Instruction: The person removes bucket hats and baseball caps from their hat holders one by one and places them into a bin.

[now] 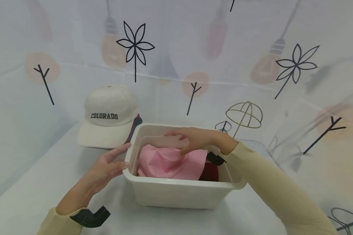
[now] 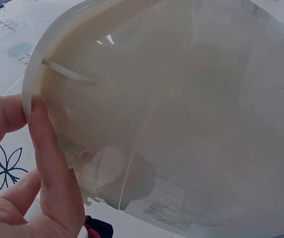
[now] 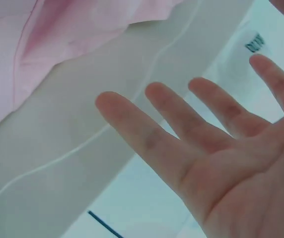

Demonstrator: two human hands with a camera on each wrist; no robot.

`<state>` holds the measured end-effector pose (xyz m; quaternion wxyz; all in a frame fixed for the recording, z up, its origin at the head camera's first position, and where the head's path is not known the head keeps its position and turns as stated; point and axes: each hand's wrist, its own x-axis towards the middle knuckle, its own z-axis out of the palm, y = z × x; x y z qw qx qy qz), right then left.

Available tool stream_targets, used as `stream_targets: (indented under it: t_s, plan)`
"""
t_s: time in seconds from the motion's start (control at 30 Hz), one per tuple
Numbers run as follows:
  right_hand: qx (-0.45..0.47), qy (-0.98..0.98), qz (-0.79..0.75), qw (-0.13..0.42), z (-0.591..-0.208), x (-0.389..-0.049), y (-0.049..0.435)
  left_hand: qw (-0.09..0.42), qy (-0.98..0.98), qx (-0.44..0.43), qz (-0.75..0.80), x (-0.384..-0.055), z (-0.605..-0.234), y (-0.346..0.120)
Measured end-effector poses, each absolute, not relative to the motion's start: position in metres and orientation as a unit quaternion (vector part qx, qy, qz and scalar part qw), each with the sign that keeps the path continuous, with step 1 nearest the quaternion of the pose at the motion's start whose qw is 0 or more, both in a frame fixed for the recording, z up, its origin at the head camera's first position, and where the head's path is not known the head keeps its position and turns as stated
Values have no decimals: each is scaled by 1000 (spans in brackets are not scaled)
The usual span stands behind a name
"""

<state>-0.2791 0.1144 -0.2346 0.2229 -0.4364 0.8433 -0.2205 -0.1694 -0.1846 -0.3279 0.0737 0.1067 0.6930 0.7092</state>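
White tabletop (image 1: 153, 222), patterned backdrop (image 1: 170, 49). Left hand (image 1: 105, 168): pinching left rim of white bin (image 1: 179, 194), mid-tabletop. Bin contents: pink fabric item (image 1: 156, 161), partly covering dark-red item (image 1: 210, 173). Right hand (image 1: 195, 137): fingers spread, grasping nothing, over bin. Toward far-left corner: cream "COLORADO" cap (image 1: 110, 109).

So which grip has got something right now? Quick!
Left grip: fingertips touching the white bin's rim; can't tell if it's pinching it.
Right grip: open, fingers spread, holding nothing.
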Motion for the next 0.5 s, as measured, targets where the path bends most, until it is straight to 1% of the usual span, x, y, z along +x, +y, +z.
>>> stream_targets:
  t_s: [0.1, 0.2, 0.5]
  plan:
    - [-459, 846, -206, 176, -230, -273, 118, 72, 694, 103, 709, -168, -327, -186]
    - [-461, 852, -207, 136, -225, -266, 122, 73, 692, 100, 711, -168, -326, -186]
    - [-444, 856, -253, 79, -215, -235, 139, 73, 692, 103, 710, -168, -327, -185]
